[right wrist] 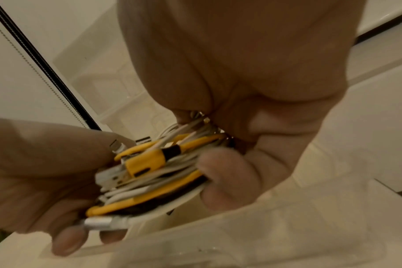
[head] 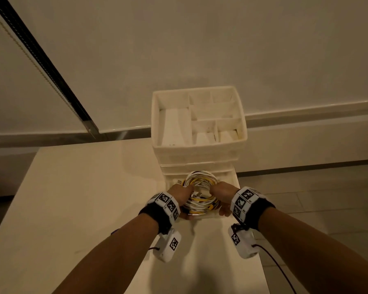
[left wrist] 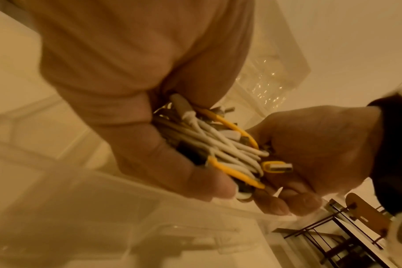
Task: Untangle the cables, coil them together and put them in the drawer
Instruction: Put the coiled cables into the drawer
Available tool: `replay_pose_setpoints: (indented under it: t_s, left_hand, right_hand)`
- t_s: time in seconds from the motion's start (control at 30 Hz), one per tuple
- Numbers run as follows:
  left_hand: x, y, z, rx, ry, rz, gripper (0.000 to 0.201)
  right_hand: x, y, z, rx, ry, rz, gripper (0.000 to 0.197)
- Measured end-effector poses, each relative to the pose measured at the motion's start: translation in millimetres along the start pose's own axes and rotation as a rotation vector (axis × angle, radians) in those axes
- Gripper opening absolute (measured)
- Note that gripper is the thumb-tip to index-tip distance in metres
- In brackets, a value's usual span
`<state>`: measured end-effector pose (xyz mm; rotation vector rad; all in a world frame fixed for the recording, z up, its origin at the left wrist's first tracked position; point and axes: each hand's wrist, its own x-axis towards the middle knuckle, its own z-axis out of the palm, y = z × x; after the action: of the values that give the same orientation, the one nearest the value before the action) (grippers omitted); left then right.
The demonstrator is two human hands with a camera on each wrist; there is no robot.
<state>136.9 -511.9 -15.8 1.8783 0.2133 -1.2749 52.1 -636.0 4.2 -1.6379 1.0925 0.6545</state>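
A round coil of white and yellow cables (head: 201, 190) hangs over the pulled-out bottom drawer (head: 235, 179) of a white drawer unit. My left hand (head: 182, 193) grips the coil's left side and my right hand (head: 222, 193) grips its right side. In the left wrist view the left hand (left wrist: 154, 145) curls round the cable bundle (left wrist: 230, 150), with a yellow USB plug (left wrist: 278, 166) sticking out toward the right hand (left wrist: 315, 154). The right wrist view shows the right hand (right wrist: 241, 163) wrapped round the coil (right wrist: 154, 174), with the left hand (right wrist: 46, 172) opposite.
The drawer unit (head: 200, 153) stands on a white table (head: 83, 198), topped by an organiser tray (head: 155, 119) with several compartments. The wall lies behind it. A window blind's dark edge (head: 43, 60) runs at the upper left. Floor tiles (head: 317, 198) lie right of the table.
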Motion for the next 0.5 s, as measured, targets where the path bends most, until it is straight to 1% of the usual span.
replay_pose_setpoints:
  t_s: [0.1,0.2,0.27,0.33,0.47,0.5]
  left_hand:
    - [7.8,0.0,0.5,0.004,-0.011,-0.036,0.036]
    - [10.0,-3.5,-5.5,0.006,-0.085,-0.093,0.033]
    - [9.8,-6.6,-12.5,-0.028,-0.169,-0.112,0.031]
    - [9.1,-8.3,-19.1,-0.035,-0.208,-0.105,0.038]
    - [11.0,-9.5,-18.4,-0.039,-0.179,-0.053,0.05]
    - [12.8,-10.6,-16.2,-0.037,-0.165,-0.037,0.057]
  right_hand:
    - [8.0,-0.4,-2.6,-0.052,-0.016,0.0,0.012]
    - [11.0,1.6,-4.5,-0.091,-0.033,0.01,0.011]
    - [12.9,5.1,-6.7,-0.035,-0.064,0.059,0.02]
    - [13.4,6.1,-8.3,0.02,-0.085,0.089,0.032]
    - [9.3,2.4,-7.3,0.076,-0.063,0.088,0.038]
    - [6.4,2.4,-7.0,0.087,-0.055,0.075,0.046]
